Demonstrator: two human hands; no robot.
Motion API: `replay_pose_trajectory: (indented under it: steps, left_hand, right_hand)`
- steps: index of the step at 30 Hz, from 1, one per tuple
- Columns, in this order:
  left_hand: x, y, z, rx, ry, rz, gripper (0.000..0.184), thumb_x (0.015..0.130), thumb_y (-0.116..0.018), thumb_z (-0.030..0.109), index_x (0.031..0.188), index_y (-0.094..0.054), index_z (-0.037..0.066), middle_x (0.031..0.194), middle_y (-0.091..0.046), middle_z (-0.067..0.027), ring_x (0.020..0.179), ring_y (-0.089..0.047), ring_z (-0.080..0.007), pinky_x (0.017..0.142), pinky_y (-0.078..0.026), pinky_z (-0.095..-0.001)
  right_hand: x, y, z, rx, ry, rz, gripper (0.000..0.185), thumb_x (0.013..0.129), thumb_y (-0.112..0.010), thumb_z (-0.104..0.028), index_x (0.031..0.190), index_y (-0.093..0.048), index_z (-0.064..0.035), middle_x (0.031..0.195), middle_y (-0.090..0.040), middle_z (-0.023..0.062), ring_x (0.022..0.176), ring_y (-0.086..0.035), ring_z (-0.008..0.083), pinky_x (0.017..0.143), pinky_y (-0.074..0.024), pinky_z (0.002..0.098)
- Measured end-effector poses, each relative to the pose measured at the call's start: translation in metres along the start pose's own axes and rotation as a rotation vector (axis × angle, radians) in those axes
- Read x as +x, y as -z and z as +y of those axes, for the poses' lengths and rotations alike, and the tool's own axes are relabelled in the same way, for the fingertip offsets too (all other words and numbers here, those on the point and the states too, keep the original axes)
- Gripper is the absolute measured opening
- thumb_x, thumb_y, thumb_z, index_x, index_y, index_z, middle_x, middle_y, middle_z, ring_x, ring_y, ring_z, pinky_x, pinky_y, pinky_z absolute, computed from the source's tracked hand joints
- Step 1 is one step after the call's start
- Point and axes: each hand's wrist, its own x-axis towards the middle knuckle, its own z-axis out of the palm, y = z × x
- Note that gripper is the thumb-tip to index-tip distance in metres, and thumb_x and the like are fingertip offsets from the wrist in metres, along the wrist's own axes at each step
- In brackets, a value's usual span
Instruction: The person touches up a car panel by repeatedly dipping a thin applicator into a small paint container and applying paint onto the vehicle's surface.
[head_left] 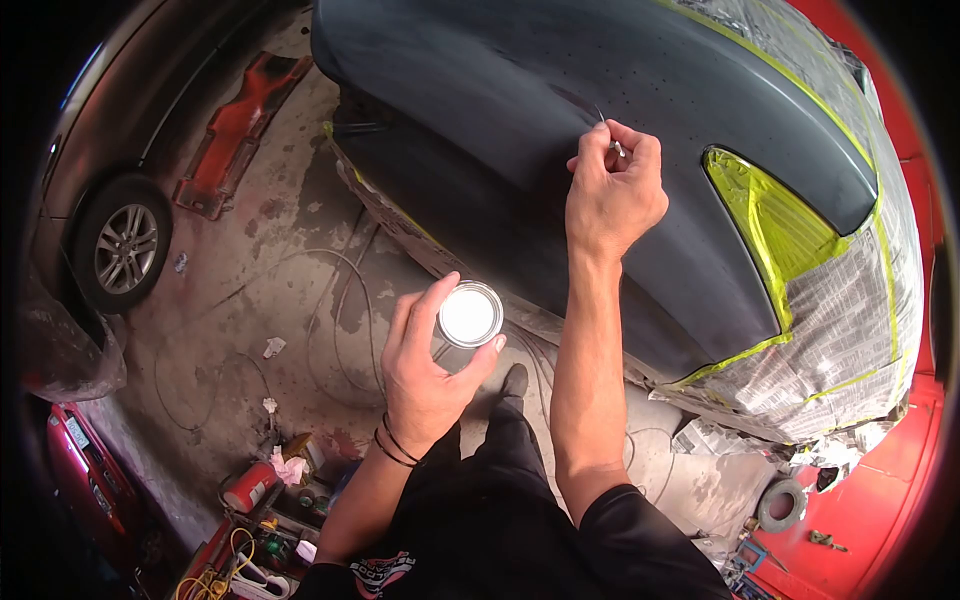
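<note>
My left hand (427, 355) is closed round a small round can (470, 314), its open top showing bright white contents. Up against the dark grey car panel (470, 110) is my right hand (615, 190), fingers pinched on a thin pointed tool (601, 115) that looks like a fine brush; most of it is hidden by the fingers. Its tip is at or very near the panel, but I cannot tell if it touches. Small dark specks dot the panel above that hand. Yellow-green masking tape (780, 215) covers a triangular area right of it.
Newspaper masking (850, 320) wraps the car's right end. On the stained floor lie looping hoses (370, 300) and a red creeper board (240, 135). A dark car with a wheel (125, 245) stands left. Tools and a red can (250, 487) crowd the lower left; a tyre (782, 505) lies lower right.
</note>
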Motion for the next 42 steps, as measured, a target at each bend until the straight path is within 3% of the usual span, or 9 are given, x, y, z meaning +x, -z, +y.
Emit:
replay_pose_trajectory:
  steps: [16, 28, 37, 42]
  left_hand:
    - [0.001, 0.0, 0.002, 0.0, -0.025, 0.018, 0.075, 0.085, -0.1, 0.004, 0.154, -0.071, -0.001, 0.128, -0.074, -0.0148, 0.116, -0.077, -0.0313, 0.102, -0.062, -0.0441]
    - [-0.003, 0.001, 0.0, -0.016, -0.015, 0.026, 0.075, 0.085, -0.1, 0.004, 0.154, -0.071, -0.001, 0.128, -0.074, -0.0151, 0.117, -0.077, -0.0316, 0.102, -0.062, -0.0443]
    - [-0.003, 0.005, 0.0, -0.012, -0.006, 0.016, 0.075, 0.086, -0.1, 0.004, 0.154, -0.07, -0.001, 0.128, -0.074, -0.015, 0.117, -0.076, -0.0314, 0.103, -0.061, -0.0441]
    - [-0.005, 0.007, -0.002, -0.014, 0.005, 0.023, 0.075, 0.086, -0.1, 0.004, 0.155, -0.07, -0.001, 0.128, -0.073, -0.0147, 0.117, -0.075, -0.031, 0.104, -0.06, -0.0438]
  right_hand:
    - [0.008, 0.0, 0.0, -0.024, 0.006, -0.015, 0.012, 0.107, -0.083, -0.022, 0.109, -0.081, -0.0106, 0.066, -0.077, -0.004, 0.07, -0.075, 0.0163, 0.073, -0.059, 0.0362]
    - [0.01, -0.001, -0.004, -0.032, -0.021, -0.014, 0.012, 0.107, -0.082, -0.022, 0.107, -0.08, -0.0099, 0.065, -0.076, -0.0033, 0.059, -0.074, 0.0157, 0.066, -0.0591, 0.0345]
    - [0.01, -0.001, -0.003, -0.116, -0.012, -0.027, 0.012, 0.106, -0.083, -0.025, 0.107, -0.08, -0.0132, 0.065, -0.077, -0.0069, 0.074, -0.074, 0.0184, 0.082, -0.0596, 0.0389]
    - [0.007, 0.0, -0.001, -0.067, -0.02, -0.028, 0.011, 0.106, -0.083, -0.024, 0.107, -0.08, -0.0127, 0.064, -0.075, -0.0066, 0.071, -0.072, 0.0178, 0.082, -0.0583, 0.0382]
